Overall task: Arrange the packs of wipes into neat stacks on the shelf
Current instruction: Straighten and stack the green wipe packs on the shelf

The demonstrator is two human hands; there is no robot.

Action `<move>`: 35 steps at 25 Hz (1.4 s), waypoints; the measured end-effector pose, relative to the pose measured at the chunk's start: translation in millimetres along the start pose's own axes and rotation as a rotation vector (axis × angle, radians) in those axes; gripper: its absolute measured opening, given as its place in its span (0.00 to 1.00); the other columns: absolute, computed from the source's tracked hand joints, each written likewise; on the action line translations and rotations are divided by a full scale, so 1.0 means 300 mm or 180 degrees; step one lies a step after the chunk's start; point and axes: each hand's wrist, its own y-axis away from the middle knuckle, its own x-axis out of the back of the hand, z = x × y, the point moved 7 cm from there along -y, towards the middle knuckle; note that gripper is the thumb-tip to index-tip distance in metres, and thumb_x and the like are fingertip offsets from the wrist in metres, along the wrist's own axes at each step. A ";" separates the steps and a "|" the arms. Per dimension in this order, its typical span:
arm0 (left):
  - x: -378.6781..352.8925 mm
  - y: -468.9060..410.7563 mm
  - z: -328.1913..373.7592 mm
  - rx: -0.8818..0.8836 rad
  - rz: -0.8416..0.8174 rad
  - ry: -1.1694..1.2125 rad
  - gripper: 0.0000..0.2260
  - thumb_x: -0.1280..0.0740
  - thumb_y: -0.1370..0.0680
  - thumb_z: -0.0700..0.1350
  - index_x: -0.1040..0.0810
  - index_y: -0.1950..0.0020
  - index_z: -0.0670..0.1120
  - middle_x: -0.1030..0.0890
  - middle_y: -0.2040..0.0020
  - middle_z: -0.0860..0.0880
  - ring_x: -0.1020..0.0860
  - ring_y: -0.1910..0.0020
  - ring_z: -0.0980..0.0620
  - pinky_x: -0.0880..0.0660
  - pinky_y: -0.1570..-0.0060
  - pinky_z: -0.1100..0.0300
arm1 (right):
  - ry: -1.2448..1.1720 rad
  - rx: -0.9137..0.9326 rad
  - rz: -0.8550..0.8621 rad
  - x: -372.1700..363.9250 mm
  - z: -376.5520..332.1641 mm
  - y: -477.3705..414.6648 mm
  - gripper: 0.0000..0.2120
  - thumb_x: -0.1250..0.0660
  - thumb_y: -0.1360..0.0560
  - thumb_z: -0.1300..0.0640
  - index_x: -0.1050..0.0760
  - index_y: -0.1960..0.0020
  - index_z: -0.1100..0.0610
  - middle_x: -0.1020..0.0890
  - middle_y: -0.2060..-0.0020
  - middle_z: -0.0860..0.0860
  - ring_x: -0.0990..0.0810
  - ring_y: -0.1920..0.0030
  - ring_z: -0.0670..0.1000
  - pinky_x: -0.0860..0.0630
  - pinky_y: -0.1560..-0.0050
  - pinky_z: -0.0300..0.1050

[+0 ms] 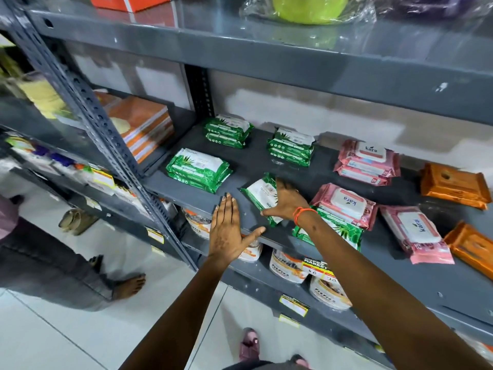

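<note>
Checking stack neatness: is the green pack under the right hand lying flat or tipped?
Tipped: the green pack slants, one end raised under the right hand, askew to the shelf.

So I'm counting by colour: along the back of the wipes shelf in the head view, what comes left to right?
Back-left green stack → second green stack → pink stack → orange pack.
</note>
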 end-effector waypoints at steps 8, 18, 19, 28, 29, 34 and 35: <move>-0.002 0.000 -0.003 0.0043 -0.0032 -0.0080 0.51 0.59 0.33 0.77 0.53 0.25 0.39 0.49 0.23 0.38 0.49 0.23 0.43 0.54 0.26 0.50 | 0.0071 0.0102 -0.0036 0.034 0.014 0.008 0.48 0.27 0.36 0.39 0.43 0.27 0.61 0.32 0.30 0.60 0.31 0.32 0.60 0.30 0.32 0.52; -0.008 -0.003 -0.004 0.0048 -0.0016 -0.0053 0.51 0.59 0.33 0.77 0.54 0.24 0.39 0.50 0.22 0.40 0.50 0.23 0.44 0.53 0.26 0.50 | 0.0967 0.0411 0.0066 0.094 -0.056 -0.005 0.33 0.34 0.28 0.62 0.42 0.26 0.56 0.36 0.27 0.59 0.35 0.29 0.62 0.31 0.32 0.55; -0.009 -0.003 -0.005 0.0050 -0.0020 -0.0019 0.51 0.59 0.33 0.77 0.54 0.24 0.40 0.51 0.22 0.40 0.51 0.23 0.45 0.54 0.26 0.50 | 0.1188 0.0646 -0.0420 0.061 -0.070 -0.006 0.40 0.33 0.28 0.65 0.50 0.24 0.51 0.46 0.23 0.55 0.45 0.25 0.61 0.38 0.27 0.55; 0.000 -0.001 0.001 0.0018 0.0023 0.0064 0.51 0.61 0.34 0.77 0.54 0.24 0.40 0.52 0.22 0.40 0.52 0.23 0.45 0.55 0.26 0.50 | 0.1415 0.0428 -0.0233 0.051 -0.057 -0.029 0.41 0.29 0.36 0.37 0.36 0.32 0.58 0.27 0.34 0.57 0.29 0.34 0.60 0.29 0.35 0.54; 0.003 -0.002 0.002 0.0017 0.0046 0.0058 0.51 0.62 0.34 0.77 0.54 0.24 0.40 0.51 0.22 0.40 0.51 0.23 0.45 0.54 0.25 0.50 | 0.1368 0.0343 -0.0148 0.044 -0.045 -0.026 0.41 0.31 0.35 0.35 0.36 0.31 0.57 0.27 0.34 0.57 0.29 0.34 0.60 0.29 0.35 0.55; 0.008 0.006 0.002 0.0014 0.0074 -0.0020 0.52 0.63 0.34 0.77 0.52 0.25 0.39 0.51 0.22 0.40 0.51 0.23 0.45 0.55 0.26 0.51 | 0.1086 0.0195 0.0139 0.017 -0.021 -0.010 0.38 0.34 0.33 0.34 0.34 0.32 0.57 0.28 0.36 0.58 0.30 0.35 0.61 0.27 0.39 0.56; 0.008 0.004 0.003 0.0012 0.0079 -0.0024 0.52 0.64 0.34 0.77 0.52 0.25 0.39 0.51 0.22 0.40 0.51 0.23 0.45 0.55 0.26 0.51 | 0.1075 0.0189 0.0177 0.015 -0.022 -0.007 0.37 0.34 0.33 0.34 0.34 0.32 0.57 0.27 0.36 0.58 0.30 0.36 0.61 0.27 0.40 0.56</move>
